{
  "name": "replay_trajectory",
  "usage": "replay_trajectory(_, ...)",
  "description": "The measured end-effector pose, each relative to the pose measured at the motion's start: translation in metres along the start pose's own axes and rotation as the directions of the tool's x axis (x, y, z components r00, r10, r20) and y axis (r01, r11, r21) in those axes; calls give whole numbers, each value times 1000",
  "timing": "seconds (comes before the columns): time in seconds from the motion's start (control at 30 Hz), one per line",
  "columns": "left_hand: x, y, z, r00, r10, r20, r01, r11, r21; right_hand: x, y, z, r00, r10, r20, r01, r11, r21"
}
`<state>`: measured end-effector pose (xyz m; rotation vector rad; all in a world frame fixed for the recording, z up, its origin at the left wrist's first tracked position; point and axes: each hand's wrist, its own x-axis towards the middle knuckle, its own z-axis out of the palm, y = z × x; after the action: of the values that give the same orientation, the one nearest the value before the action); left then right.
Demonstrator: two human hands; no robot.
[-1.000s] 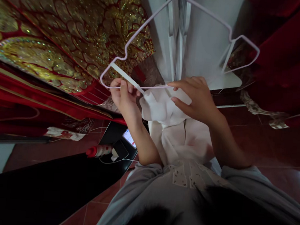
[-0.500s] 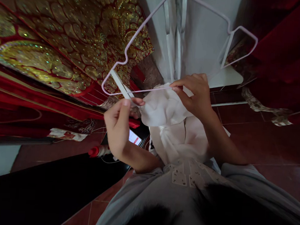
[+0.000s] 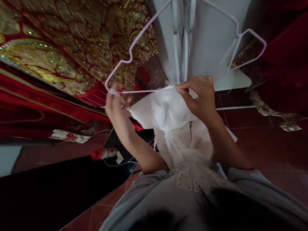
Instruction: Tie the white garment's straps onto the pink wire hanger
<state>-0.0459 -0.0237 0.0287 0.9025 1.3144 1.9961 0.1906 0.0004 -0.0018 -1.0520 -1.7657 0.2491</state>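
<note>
A pale pink wire clothes hanger is held up in front of me, its lower bar running across the top of a white garment. My right hand pinches that bar near its middle, over the garment's upper edge. At the hanger's left corner is my left hand, its fingers curled and a little blurred around a thin white strap, mostly hidden by them. The garment's left edge stretches out toward this hand. Another white strap loops over the hanger's right end.
Red and gold sequined garments hang close at the left, dark red cloth at the right. A white panel stands behind the hanger. On a black surface at lower left lies a red-capped bottle beside a white cable.
My left hand has moved up and left to the hanger's corner; the strap there no longer shows looped over the hanger. The garment's left edge is drawn outward. My right hand stays put.
</note>
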Motion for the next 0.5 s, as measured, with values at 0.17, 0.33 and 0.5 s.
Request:
replay_trajectory(0.17,-20,-4,33,963,-43,265,84,986,-145,-2,-4,-3,998,-64,-19,65,997,30)
replay_trajectory(0.33,-25,7,43,967,5,256,79,945,-317,-4,-10,-25,996,-87,-15,88,987,138)
replay_trajectory(0.5,-23,6,46,976,-4,220,76,945,-317,12,-1,-62,997,77,-26,-73,988,137)
